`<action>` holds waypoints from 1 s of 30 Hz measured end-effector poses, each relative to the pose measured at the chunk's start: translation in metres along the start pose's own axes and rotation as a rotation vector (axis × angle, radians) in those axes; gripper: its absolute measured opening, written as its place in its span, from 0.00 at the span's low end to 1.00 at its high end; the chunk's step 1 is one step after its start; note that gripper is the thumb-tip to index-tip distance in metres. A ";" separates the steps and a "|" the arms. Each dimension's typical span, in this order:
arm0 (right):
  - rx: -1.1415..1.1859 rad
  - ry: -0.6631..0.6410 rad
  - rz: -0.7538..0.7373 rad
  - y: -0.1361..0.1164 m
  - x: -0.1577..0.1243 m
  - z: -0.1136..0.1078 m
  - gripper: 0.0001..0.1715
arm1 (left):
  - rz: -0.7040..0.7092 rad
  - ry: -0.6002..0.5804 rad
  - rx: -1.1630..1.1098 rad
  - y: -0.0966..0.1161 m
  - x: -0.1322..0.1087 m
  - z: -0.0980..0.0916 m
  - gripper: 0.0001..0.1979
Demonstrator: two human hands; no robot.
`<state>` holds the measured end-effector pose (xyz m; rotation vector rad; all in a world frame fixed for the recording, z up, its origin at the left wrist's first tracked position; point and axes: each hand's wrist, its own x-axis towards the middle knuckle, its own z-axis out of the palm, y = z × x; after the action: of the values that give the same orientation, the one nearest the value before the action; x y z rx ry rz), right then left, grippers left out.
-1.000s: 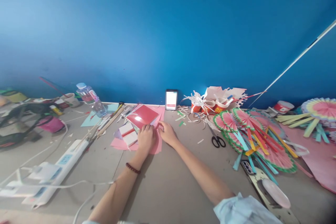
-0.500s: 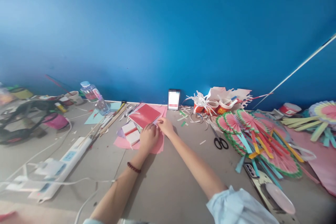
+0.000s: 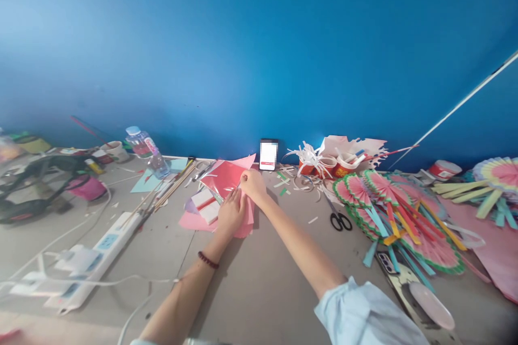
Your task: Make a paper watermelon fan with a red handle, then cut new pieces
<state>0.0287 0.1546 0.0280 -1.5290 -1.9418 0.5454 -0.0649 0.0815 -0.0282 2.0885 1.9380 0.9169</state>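
My left hand (image 3: 231, 214) lies with fingers stretched out over the pink paper (image 3: 190, 221) and the lower edge of a shiny red packet (image 3: 226, 175). Close beside it, my right hand (image 3: 253, 183) is closed in a pinch at the packet's right side. What sits between those fingertips is too small to make out. Beyond the right hand, a corner of pink paper is raised. A small white packet with a red band (image 3: 208, 207) rests left of my left hand, on a purple piece.
A phone (image 3: 268, 154) stands against the blue wall. To the right are scissors (image 3: 340, 221), cups holding white paper strips (image 3: 307, 156) and pink folded paper fans (image 3: 390, 194). Leftward lie a bottle (image 3: 148, 151), thin sticks (image 3: 176, 186) and a power strip (image 3: 99, 259) with cables.
My right hand has moved slightly up and left over the red packet. The pink paper's far corner has lifted. My left hand's fingers have straightened.
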 end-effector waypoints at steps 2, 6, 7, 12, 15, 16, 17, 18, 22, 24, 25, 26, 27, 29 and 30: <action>-0.019 0.012 -0.021 -0.004 0.002 -0.008 0.12 | -0.005 0.004 -0.012 -0.004 0.001 0.003 0.21; -0.069 0.041 -0.069 -0.011 0.001 -0.026 0.13 | -0.070 0.018 -0.141 -0.010 0.003 0.004 0.23; -0.080 0.046 -0.093 -0.012 0.000 -0.031 0.13 | -0.090 0.016 -0.169 -0.010 0.004 0.003 0.23; -0.064 0.039 -0.215 -0.010 -0.002 -0.047 0.14 | -0.100 -0.004 -0.192 -0.005 0.005 -0.003 0.23; -0.033 0.038 -0.254 -0.006 -0.001 -0.053 0.14 | -0.088 0.007 -0.204 -0.004 0.005 -0.003 0.23; -0.025 0.037 -0.263 -0.004 -0.001 -0.055 0.14 | -0.081 0.010 -0.208 -0.004 0.005 -0.003 0.23; -0.020 0.036 -0.268 -0.004 -0.001 -0.057 0.14 | -0.075 0.011 -0.208 -0.005 0.005 -0.003 0.23; -0.018 0.036 -0.271 -0.003 -0.001 -0.059 0.15 | -0.071 0.009 -0.204 -0.005 0.005 -0.002 0.24; -0.018 0.041 -0.286 -0.001 -0.003 -0.071 0.15 | -0.049 -0.003 -0.183 -0.007 0.006 -0.001 0.25; -0.022 0.057 -0.306 0.001 -0.004 -0.076 0.14 | -0.038 0.011 -0.187 -0.007 0.005 -0.001 0.24; -0.020 0.070 -0.315 0.002 -0.005 -0.078 0.15 | -0.036 0.019 -0.191 -0.006 0.005 -0.001 0.24; -0.014 0.086 -0.322 0.003 -0.005 -0.081 0.15 | -0.036 0.027 -0.196 -0.005 0.005 -0.002 0.23; -0.001 0.103 -0.328 0.003 -0.006 -0.083 0.15 | -0.035 0.032 -0.204 -0.004 0.005 -0.004 0.23; 0.033 0.142 -0.341 0.004 -0.006 -0.090 0.16 | -0.035 0.032 -0.219 -0.002 0.005 -0.006 0.23; 0.049 0.162 -0.348 0.003 -0.006 -0.094 0.17 | -0.035 0.026 -0.224 -0.002 0.004 -0.007 0.24</action>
<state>0.0961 0.1450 0.0940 -1.1318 -1.9913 0.3064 -0.0703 0.0838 -0.0216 1.9200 1.7839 1.1027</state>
